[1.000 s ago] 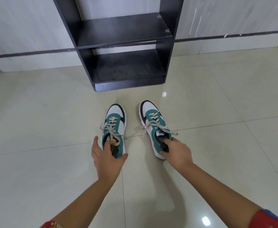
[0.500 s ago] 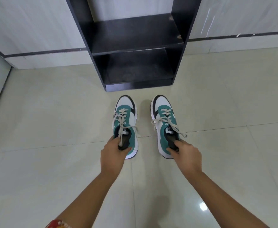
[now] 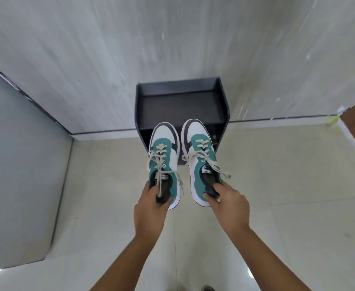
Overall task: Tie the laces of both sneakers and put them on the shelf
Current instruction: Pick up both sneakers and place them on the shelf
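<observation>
**Both sneakers held up in front of the dark shelf**

The left hand (image 3: 149,208) grips the heel of the left white, teal and black lace-up sneaker (image 3: 164,162), with the thumb on the outer side of the collar and the fingers curled into the opening, pinching the heel rim. The right hand (image 3: 229,204) holds the right sneaker of the same colours (image 3: 199,152) in the same way, fingers closed around its heel collar. Both shoes are clear of the pale glossy tiled floor (image 3: 277,196), side by side and close together without touching, toes pointing away from the person towards the black open wooden shelf unit (image 3: 180,101).

The cream flat laces (image 3: 158,162) on the left sneaker are knotted near the tongue, with loops and ends hanging loosely; one end trails down into the shoe opening by the left fingers. The laces on the right sneaker also form a bow, with one end sticking out to the right.

The shelf unit stands against the grey-white streaked wall (image 3: 172,38), seen from above; its top board is bare. The toes of both sneakers overlap its front edge in this view.
</observation>
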Available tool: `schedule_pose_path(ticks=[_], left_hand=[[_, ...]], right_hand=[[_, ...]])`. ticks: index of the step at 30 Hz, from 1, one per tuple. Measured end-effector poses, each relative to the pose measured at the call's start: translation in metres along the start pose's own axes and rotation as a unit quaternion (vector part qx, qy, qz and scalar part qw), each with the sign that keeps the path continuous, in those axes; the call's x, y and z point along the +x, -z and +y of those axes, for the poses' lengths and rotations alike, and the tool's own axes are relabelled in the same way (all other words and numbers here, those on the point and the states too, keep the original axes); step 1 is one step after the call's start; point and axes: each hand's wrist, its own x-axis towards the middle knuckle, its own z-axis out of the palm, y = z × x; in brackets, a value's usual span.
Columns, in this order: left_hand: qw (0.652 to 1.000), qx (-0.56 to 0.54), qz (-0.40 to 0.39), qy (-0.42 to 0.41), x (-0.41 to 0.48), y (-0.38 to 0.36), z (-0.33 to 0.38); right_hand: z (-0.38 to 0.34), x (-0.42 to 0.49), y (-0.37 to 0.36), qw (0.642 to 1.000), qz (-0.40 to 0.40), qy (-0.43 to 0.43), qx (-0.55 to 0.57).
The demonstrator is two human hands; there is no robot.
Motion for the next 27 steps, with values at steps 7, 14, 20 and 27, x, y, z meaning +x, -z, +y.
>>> schedule_pose_path(ticks=[7,14,20,27], left_hand=[[0.998,0.040,-0.006,0.043,0.074,0.066,0.070],[0.998,0.023,-0.034,0.042,0.180,0.063,0.051],[0.997,0.031,-0.048,0.050,0.253,0.028,0.024],[0.993,0.034,-0.046,0.106,0.310,-0.018,0.003]], right_hand=[[-0.071,0.084,0.069,0.999,-0.036,0.019,0.011],[-0.112,0.170,0.021,0.998,-0.060,-0.032,0.002],[-0.112,0.225,-0.036,0.996,-0.069,-0.058,-0.007],[-0.099,0.277,-0.088,0.996,-0.069,-0.038,-0.031]])
